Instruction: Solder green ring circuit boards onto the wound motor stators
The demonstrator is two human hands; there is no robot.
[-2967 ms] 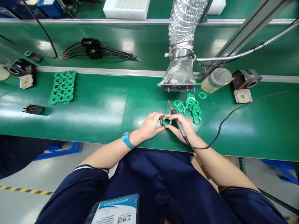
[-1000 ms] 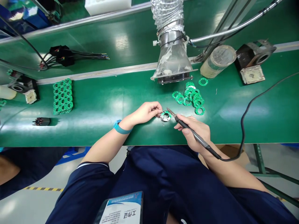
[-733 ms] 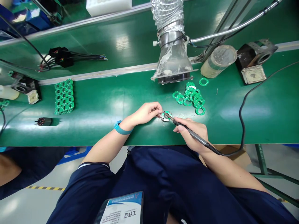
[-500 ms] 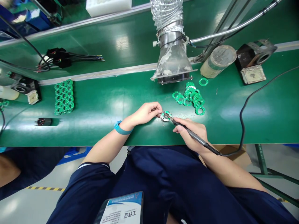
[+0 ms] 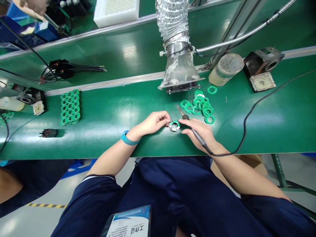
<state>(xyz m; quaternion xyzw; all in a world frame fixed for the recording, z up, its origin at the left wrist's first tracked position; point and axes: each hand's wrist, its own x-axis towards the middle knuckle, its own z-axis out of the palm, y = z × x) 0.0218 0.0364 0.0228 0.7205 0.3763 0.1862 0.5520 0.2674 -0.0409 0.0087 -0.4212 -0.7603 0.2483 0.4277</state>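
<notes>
A round green-and-white ring part (image 5: 174, 125) with a thin wire lies on the green bench between my hands. My left hand (image 5: 158, 121), with a teal band at the wrist, pinches at its left edge; what exactly the fingertips hold is too small to tell. In my right hand (image 5: 199, 131) is a soldering iron (image 5: 197, 136), its tip pointing up and left, off the ring. The right fingertips are close to the ring's right side. Beyond that hand lies a loose pile of green ring boards (image 5: 203, 104).
A clear funnel duct (image 5: 180, 70) hangs over the bench. Back right are a cloudy jar (image 5: 225, 69) and an iron stand (image 5: 263, 69). At left sit stacked green boards (image 5: 70, 107) and a black part (image 5: 48, 133). The iron's cord (image 5: 245, 125) runs right. Another person's hand (image 5: 36, 7) shows top left.
The iron's tip has lifted off the ring and swung up, as my right hand tilts it. A person's hand has come into view at the top left. The whole view has shifted slightly.
</notes>
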